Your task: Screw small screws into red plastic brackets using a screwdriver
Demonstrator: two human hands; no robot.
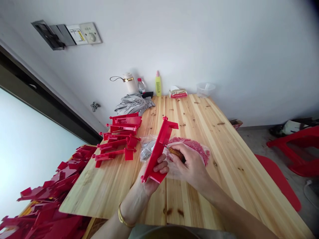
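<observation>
Far left on the bench, finished red brackets stacked. Our left hand clamps a red plastic bracket upright, mid-bench; right hand pinches a wooden-handled screwdriver against it. We'd steady the bracket, drive squarely.

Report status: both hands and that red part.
Left hand grips red plastic bracket, tilted upright. Right hand holds wooden-handled tool against it. Bags of small parts behind.
</observation>
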